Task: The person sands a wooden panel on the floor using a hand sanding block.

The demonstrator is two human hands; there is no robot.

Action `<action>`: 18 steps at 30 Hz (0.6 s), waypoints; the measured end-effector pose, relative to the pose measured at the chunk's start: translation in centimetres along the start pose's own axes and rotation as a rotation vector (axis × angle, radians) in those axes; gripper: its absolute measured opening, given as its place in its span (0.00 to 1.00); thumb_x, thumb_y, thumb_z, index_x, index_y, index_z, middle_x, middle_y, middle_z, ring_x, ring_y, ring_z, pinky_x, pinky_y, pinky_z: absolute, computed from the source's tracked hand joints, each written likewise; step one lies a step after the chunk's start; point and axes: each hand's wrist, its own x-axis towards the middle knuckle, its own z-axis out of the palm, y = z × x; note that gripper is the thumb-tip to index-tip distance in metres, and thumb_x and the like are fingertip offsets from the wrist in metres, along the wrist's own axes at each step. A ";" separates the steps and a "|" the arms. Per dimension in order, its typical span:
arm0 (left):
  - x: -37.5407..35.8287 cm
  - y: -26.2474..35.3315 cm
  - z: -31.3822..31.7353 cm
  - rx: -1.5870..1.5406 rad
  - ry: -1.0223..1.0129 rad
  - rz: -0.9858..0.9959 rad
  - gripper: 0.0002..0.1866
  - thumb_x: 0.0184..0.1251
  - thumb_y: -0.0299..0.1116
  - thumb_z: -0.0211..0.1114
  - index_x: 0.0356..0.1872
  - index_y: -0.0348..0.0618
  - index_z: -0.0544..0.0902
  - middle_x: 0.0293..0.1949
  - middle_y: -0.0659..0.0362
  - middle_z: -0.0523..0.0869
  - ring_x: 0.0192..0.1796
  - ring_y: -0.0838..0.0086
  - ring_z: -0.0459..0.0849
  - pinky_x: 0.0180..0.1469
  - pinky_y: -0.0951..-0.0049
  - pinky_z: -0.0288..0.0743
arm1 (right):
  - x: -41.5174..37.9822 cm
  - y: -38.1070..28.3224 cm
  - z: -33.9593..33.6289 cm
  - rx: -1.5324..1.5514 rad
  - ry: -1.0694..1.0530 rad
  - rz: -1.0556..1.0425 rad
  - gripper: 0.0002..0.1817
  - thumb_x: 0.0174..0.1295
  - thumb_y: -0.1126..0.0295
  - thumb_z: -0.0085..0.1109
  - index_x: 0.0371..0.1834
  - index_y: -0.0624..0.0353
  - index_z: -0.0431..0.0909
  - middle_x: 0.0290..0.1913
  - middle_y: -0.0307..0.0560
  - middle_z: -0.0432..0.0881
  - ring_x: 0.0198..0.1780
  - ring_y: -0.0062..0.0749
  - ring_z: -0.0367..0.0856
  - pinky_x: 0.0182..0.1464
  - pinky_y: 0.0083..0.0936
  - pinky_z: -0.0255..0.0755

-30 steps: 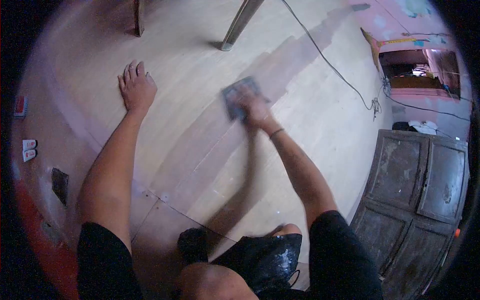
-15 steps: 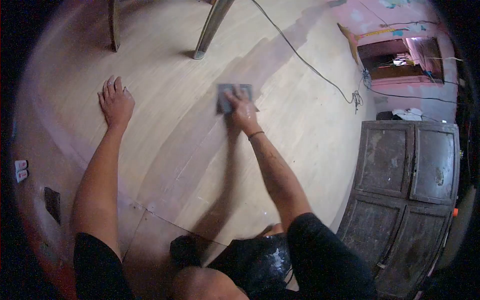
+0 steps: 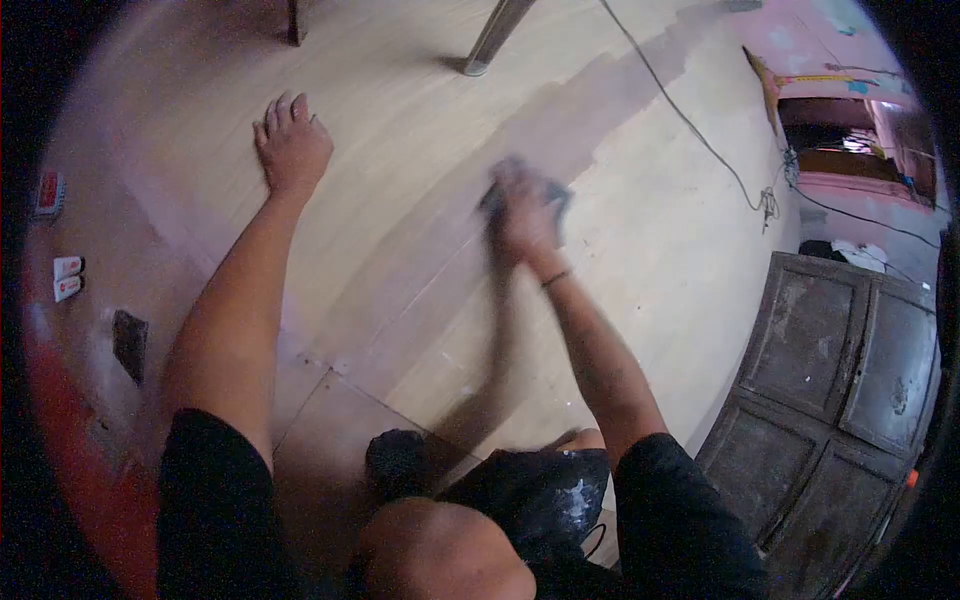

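My right hand [image 3: 525, 215] presses a dark grey sheet of sandpaper [image 3: 559, 203] against the pale wooden surface [image 3: 400, 130]. Motion blurs the hand and sheet, and the fingers cover most of the sandpaper. It sits over a greyish-purple smoothed band [image 3: 430, 260] that runs diagonally across the wood, with a thin seam line in it. Further left, my left hand [image 3: 292, 148] rests palm down on the same surface, fingers stretched out and holding nothing.
Two furniture legs, one dark [image 3: 294, 22] and one metallic [image 3: 492, 42], stand at the far side. A cable [image 3: 690, 125] trails to the right. A worn dark cabinet [image 3: 805, 335] is at right. Small white containers [image 3: 67, 279] and a dark flat piece [image 3: 129, 345] lie at left.
The camera view has shifted, so the surroundings appear further right or higher. My right hand and the sandpaper have turned and slid slightly along the band. My left hand stays planted.
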 end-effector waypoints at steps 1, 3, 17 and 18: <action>0.1 0.1 -0.1 -0.006 0.007 -0.003 0.25 0.67 0.41 0.61 0.64 0.46 0.75 0.69 0.54 0.73 0.73 0.59 0.67 0.73 0.43 0.58 | 1.9 4.2 1.6 0.200 0.174 0.054 0.35 0.69 0.61 0.49 0.81 0.41 0.54 0.80 0.62 0.53 0.80 0.65 0.48 0.64 0.85 0.48; 0.0 -0.1 -0.5 -0.019 -0.016 -0.003 0.25 0.68 0.41 0.61 0.65 0.45 0.75 0.69 0.53 0.73 0.73 0.59 0.67 0.73 0.42 0.58 | 0.9 2.3 0.7 0.093 0.099 0.212 0.33 0.71 0.62 0.46 0.80 0.47 0.54 0.80 0.63 0.54 0.79 0.66 0.50 0.63 0.86 0.48; 0.2 0.0 -0.6 -0.053 0.037 0.010 0.25 0.66 0.40 0.63 0.63 0.45 0.77 0.68 0.52 0.74 0.73 0.58 0.68 0.70 0.40 0.60 | -2.7 0.0 3.1 0.033 0.120 -0.089 0.36 0.64 0.64 0.49 0.78 0.50 0.60 0.83 0.48 0.51 0.83 0.43 0.47 0.78 0.63 0.38; 0.7 0.2 -0.4 -0.055 0.050 0.015 0.25 0.66 0.40 0.63 0.63 0.45 0.77 0.68 0.52 0.74 0.73 0.58 0.68 0.70 0.40 0.60 | -4.7 -4.1 1.6 -0.167 -0.029 -0.238 0.35 0.65 0.63 0.48 0.79 0.49 0.60 0.83 0.48 0.51 0.83 0.41 0.48 0.79 0.63 0.37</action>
